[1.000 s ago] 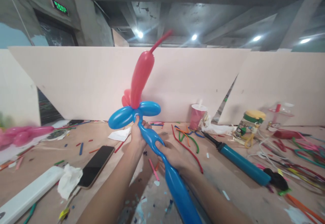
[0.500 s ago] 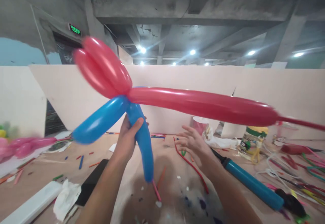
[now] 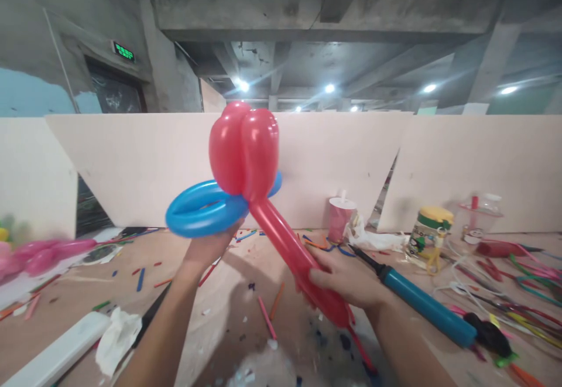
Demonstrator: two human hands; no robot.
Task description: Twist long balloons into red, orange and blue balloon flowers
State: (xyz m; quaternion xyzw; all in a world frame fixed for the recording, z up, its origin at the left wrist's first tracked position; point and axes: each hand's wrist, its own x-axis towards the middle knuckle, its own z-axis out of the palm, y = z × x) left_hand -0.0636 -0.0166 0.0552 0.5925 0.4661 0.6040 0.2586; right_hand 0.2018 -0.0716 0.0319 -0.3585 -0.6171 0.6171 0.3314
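Observation:
A twisted balloon figure fills the middle of the view: red rounded bubbles (image 3: pixel 243 150) on top, blue balloon loops (image 3: pixel 202 208) at the twist, and a long red balloon (image 3: pixel 281 232) slanting down to the right. My left hand (image 3: pixel 211 252) is closed on the blue balloon from below and behind, its fingers mostly hidden. My right hand (image 3: pixel 342 276) wraps round the lower part of the long red balloon. Past that hand, the balloon's thin uninflated tail (image 3: pixel 362 349) hangs towards the table.
A blue hand pump (image 3: pixel 425 305) lies right of my right arm. Behind stand a pink cup (image 3: pixel 340 220) and a yellow-lidded jar (image 3: pixel 425 232). Balloon scraps litter the table (image 3: pixel 219 311). Crumpled tissue (image 3: pixel 116 340) and a white box (image 3: pixel 61 349) lie at left; white boards (image 3: pixel 307 164) close the back.
The balloon figure has turned: its red bubbles now stand upright near the middle and the long red balloon points down right. My right hand, empty before, has closed round it.

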